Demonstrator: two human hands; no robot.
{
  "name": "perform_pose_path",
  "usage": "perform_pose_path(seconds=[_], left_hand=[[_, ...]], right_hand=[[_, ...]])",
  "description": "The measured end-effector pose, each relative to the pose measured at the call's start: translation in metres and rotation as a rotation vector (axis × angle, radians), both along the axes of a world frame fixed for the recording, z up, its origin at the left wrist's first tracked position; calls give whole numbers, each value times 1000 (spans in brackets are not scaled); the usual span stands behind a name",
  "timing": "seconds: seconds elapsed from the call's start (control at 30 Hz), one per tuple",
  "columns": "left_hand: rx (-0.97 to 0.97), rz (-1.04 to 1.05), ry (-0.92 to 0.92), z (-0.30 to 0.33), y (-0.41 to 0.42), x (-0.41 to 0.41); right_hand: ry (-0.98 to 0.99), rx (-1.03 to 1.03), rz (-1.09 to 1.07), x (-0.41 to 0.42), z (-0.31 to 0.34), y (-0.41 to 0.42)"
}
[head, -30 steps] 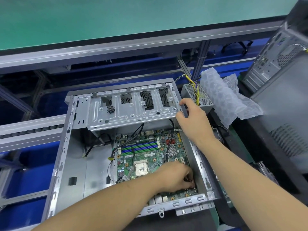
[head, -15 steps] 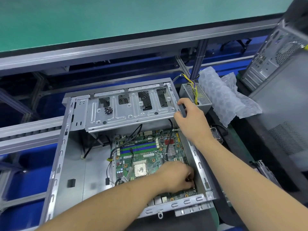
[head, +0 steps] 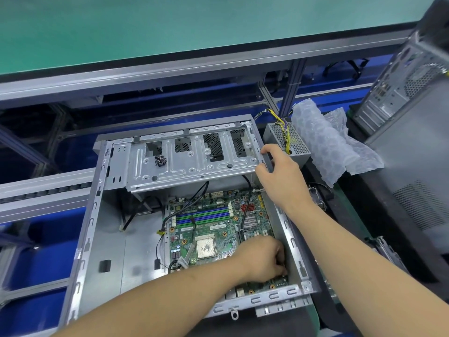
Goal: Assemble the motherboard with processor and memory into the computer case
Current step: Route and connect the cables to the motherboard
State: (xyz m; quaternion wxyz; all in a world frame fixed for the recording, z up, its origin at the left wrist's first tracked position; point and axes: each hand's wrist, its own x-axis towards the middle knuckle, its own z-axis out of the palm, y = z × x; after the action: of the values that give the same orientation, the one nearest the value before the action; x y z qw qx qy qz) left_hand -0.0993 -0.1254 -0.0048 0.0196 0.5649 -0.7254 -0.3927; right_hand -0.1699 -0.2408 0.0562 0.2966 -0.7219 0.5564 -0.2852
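My left hand [head: 263, 260] is down inside the computer case [head: 85, 227], curled shut with the fingertips pinched on something small at the near right corner of the motherboard [head: 218, 229]. I cannot tell what it is pinching. My right hand [head: 281, 181] is wrapped around the right end of the drive cage [head: 189, 161], holding the case steady.

I think a few things could go wrong. If my left hand pushes too hard, the board could bend or slide off its holes. A tiny part could slip from my fingers and fall under the board. My arm could also snag the loose black cables [head: 192, 222].

The board is green and lies flat on the case floor, toward the right side. It has blue and green memory slots [head: 201, 215] at its far end and a square silver processor [head: 206, 246] in the middle, with no cooler on it
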Motion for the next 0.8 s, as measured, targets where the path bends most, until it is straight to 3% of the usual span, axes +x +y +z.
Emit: perform_pose_path(seconds=[0.37, 0.5, 0.8], left_hand=[[39, 37, -79, -3, 5, -10], [22, 136, 21, -10, 6, -5], [26, 127, 100, -11, 6, 4]], right_hand=[[22, -14, 1, 0, -1, -1], [9, -9, -5, 0, -1, 0], [5, -20, 3, -1, -2, -1]])
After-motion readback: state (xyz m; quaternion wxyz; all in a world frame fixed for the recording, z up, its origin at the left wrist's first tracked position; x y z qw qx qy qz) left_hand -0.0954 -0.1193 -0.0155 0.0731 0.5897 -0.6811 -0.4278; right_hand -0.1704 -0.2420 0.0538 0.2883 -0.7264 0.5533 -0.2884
